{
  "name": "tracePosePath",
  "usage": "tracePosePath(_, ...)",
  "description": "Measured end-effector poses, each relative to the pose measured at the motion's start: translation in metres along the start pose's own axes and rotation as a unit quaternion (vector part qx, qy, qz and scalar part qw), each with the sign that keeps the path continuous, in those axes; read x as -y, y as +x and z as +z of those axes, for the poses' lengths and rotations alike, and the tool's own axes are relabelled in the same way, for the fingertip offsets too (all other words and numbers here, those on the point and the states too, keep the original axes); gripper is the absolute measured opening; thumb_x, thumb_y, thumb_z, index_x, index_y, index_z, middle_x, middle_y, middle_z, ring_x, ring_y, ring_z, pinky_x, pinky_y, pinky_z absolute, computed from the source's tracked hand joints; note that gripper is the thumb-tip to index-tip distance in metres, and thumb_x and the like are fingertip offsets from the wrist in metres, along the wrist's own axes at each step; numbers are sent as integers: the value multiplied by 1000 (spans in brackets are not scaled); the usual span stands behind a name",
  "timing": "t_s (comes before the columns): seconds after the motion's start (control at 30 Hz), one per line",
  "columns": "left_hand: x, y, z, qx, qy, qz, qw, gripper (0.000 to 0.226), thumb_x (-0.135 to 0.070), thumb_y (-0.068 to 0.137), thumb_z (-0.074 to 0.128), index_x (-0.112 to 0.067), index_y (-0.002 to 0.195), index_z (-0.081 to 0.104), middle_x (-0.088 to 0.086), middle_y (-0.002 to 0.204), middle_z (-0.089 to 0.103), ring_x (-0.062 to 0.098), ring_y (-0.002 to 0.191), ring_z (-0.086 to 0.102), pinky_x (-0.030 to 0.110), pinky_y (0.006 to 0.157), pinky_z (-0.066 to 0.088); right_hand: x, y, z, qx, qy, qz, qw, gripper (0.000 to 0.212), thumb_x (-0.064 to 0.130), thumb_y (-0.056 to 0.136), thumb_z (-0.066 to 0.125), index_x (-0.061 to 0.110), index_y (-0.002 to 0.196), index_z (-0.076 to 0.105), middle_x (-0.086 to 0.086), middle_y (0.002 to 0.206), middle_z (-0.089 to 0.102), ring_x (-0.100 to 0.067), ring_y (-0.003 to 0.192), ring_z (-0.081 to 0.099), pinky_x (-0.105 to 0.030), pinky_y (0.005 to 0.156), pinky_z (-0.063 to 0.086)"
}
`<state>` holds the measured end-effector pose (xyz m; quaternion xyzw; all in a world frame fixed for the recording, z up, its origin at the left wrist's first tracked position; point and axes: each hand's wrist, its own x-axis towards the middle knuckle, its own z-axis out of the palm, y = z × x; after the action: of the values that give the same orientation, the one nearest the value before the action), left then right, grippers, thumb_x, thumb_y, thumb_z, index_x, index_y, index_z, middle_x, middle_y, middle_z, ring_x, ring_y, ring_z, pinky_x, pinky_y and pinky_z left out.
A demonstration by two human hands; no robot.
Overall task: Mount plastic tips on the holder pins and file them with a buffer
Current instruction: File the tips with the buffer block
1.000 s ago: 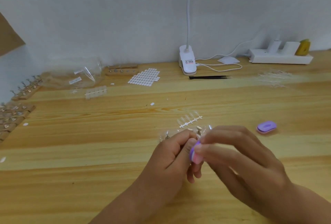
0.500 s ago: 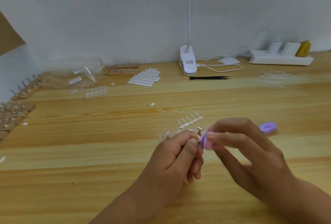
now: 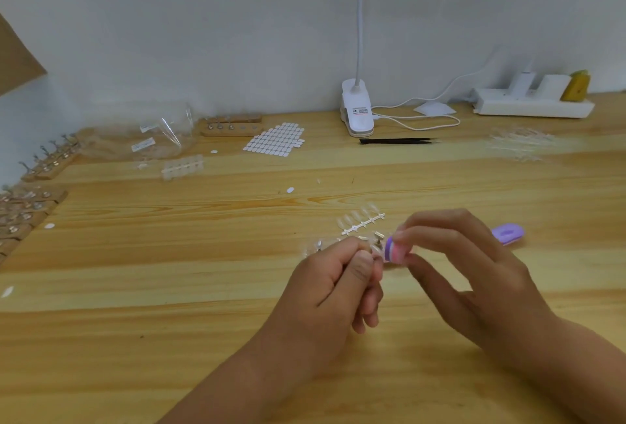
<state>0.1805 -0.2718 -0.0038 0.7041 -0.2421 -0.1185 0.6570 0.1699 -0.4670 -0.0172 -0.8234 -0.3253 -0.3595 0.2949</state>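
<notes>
The left hand (image 3: 325,291) and the right hand (image 3: 474,274) were bare. Both arms were bare too, up to the edge.

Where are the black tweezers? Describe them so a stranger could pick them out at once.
Start at the white clip lamp on the wooden table by the back wall. Just in front of its base, slightly right, lie the black tweezers, flat on the wood. They are the only black thing there, long and thin, unlike the white sticker sheet to their left.
</notes>
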Motion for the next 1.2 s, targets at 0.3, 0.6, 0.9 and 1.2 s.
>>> tracePosePath(0.3, 2, 0, -1, 1, 9, 0, 1000, 27, -28, 98, 40, -21, 77, 56, -10, 56, 52, 10, 53, 55, 24, 54, 44, 4, 0, 3, -4, 12, -7, 1000, 22, 2, 95, 63, 13, 114, 62, -2, 111, 62, -16, 106, 63, -27, 91, 49)
tracePosePath(0.6, 6, 2, -1, -2, 16, 5, 1000, 27, -28, 98, 42, -17, 79, 58, -10, 56, 52, 9, 53, 54, 24, 53, 44, 4, 1, 5, 5, 10, -23, 1000, 22, -1, 95, 64, 11, 114, 64, -3, 112, 62, -19, 104, 63, -30, 90, 50)
tracePosePath(0.9, 6, 2, -1, 7, 7, 3, 1000, 29, -27, 98, 42, -11, 80, 57, -10, 57, 52, 10, 53, 54, 25, 54, 45, 7, 0, 6, 2, 7, -39, 999, 22, 1, 95, 65, 10, 116, 64, -3, 110, 63, -18, 103, 64, -26, 92, 49)
tracePosePath(1.2, 7, 3, 0, 17, -22, 1, 1000, 29, -23, 99, 40, -9, 78, 56, -11, 56, 50, 12, 52, 53, 25, 52, 45, 7, -2, 6, 2, -2, -51, 999, 23, 0, 94, 65, 10, 116, 65, -3, 112, 63, -18, 105, 63, -24, 95, 46)
